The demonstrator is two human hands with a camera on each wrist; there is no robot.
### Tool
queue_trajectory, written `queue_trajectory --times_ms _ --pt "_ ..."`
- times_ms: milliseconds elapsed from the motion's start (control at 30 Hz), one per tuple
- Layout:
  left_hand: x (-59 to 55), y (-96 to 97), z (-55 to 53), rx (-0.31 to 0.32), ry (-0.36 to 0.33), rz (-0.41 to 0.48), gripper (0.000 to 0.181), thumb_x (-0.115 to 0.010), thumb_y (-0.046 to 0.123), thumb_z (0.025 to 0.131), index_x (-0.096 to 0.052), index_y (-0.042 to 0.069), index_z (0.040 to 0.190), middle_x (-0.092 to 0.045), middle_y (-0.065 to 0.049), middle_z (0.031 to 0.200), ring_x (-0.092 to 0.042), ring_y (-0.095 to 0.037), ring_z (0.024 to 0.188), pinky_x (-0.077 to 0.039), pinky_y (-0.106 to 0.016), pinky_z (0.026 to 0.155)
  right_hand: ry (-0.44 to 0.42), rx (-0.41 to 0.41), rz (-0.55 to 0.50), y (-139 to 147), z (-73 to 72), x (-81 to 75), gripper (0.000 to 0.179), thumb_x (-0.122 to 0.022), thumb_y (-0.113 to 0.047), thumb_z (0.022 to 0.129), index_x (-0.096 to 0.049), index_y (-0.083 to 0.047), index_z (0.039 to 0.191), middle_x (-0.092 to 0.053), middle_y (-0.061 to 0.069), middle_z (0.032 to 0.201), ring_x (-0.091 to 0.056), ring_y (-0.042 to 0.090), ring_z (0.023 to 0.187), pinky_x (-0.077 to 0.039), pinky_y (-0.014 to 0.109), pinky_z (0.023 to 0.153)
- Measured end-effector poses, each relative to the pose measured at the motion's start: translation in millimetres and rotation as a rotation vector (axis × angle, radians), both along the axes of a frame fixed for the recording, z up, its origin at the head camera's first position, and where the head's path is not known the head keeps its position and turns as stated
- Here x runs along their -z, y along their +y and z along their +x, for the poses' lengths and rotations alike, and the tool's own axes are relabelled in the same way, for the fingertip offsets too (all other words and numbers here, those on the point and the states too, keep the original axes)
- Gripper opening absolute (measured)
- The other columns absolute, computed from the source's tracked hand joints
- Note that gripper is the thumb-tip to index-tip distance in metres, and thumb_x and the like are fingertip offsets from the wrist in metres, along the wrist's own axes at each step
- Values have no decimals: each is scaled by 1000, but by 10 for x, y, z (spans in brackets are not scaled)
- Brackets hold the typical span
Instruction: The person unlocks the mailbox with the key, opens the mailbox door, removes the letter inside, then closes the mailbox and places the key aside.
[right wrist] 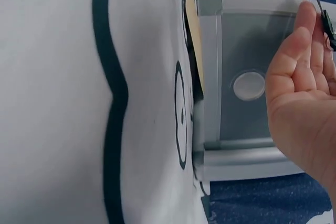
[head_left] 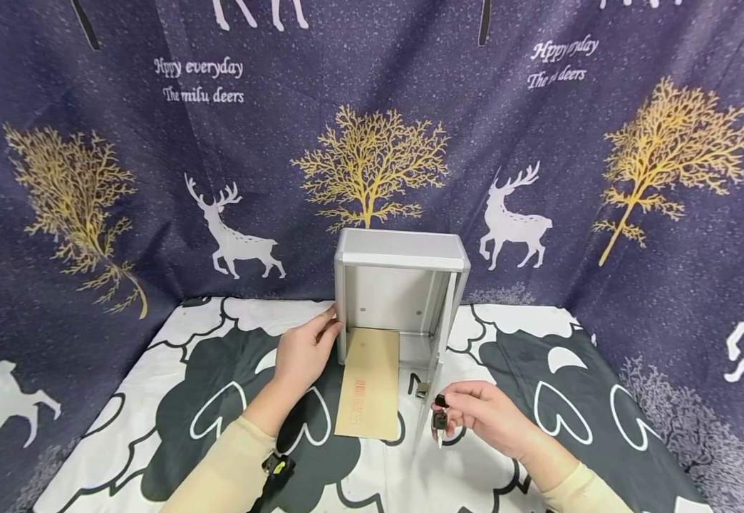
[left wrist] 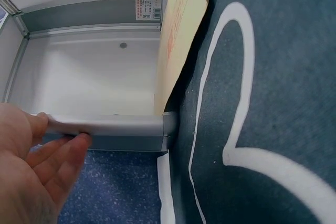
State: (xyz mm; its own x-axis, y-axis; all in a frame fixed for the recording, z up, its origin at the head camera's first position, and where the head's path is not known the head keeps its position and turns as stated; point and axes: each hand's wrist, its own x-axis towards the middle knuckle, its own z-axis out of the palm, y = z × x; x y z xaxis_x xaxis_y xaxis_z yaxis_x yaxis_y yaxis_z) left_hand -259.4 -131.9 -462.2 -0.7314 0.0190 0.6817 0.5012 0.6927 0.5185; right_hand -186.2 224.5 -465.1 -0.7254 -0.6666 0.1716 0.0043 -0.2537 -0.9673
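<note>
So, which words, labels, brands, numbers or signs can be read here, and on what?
"Hppy everyday": on the backdrop cloth, upper left.
"The milu deers": just below.
"Hppy ...yday": same cloth, upper right, middle lost in a fold.
"The ... deers": below that, likewise broken.
Red print on the brown envelope: too small to read.
Sticker inside the grey box: too blurred to read.

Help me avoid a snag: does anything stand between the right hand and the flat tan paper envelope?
Yes, the open, grey, silver-framed door of the silver rectangular box stands between them: the right hand is on its right, the envelope on its left.
</note>
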Motion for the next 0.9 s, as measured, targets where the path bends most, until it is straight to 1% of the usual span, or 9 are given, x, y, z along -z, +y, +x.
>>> queue_trajectory --times_ms 167,367,467,567,667,733,900 --pt "0 -2 5 -3 -4 -1 40 -84 23 103 -79 15 141 -86 -3 103 -80 -18 76 -60 -43 60 4 -44 25 91 -44 8 41 -42 2 114 -81 -10 115 -81 -1 105 -75 8 86 -64 28 81" --pt "-3 -5 7 -8 -6 -1 40 -84 23 103 -79 15 142 -86 -3 103 -80 -18 75 -59 -41 59 27 -85 -5 180 -75 7 44 -39 3 115 -80 -12 115 -80 -3 108 -76 10 88 -64 30 81" --pt "-11 -1 12 -9 -4 -2 39 -84 22 103 -79 16 141 -86 -3 102 -79 -17 73 -58 -41 58 29 -117 -19 211 -90 2 47 -37 3 114 -81 -11 118 -81 -1 109 -78 12 90 -63 29 82" --pt "-11 1 12 -8 -2 -2 39 -84 22 103 -79 16 141 -86 -2 102 -78 -17 73 -57 -39 57 23 -163 -21 247 -108 2 49 -32 3 115 -79 -9 120 -83 5 110 -81 16 95 -62 29 84" --pt "-10 2 8 -4 -5 -2 39 -84 22 103 -79 16 141 -86 -2 102 -78 -16 73 -57 -39 57 23 -189 -15 283 -123 4 49 -29 2 116 -77 -6 118 -84 9 110 -82 21 99 -61 29 84" --pt "-10 2 7 -1 -8 0 40 -84 22 103 -79 16 142 -86 -2 102 -78 -16 73 -57 -39 58 28 -200 -11 304 -128 2 48 -28 2 117 -76 -4 119 -84 10 110 -82 21 100 -61 29 85" --pt "-15 2 12 -2 -16 7 40 -84 22 102 -79 17 141 -86 -2 102 -79 -17 75 -58 -40 59 45 -203 0 345 -134 -6 50 -27 1 117 -76 -1 125 -84 9 111 -82 21 102 -60 29 86"
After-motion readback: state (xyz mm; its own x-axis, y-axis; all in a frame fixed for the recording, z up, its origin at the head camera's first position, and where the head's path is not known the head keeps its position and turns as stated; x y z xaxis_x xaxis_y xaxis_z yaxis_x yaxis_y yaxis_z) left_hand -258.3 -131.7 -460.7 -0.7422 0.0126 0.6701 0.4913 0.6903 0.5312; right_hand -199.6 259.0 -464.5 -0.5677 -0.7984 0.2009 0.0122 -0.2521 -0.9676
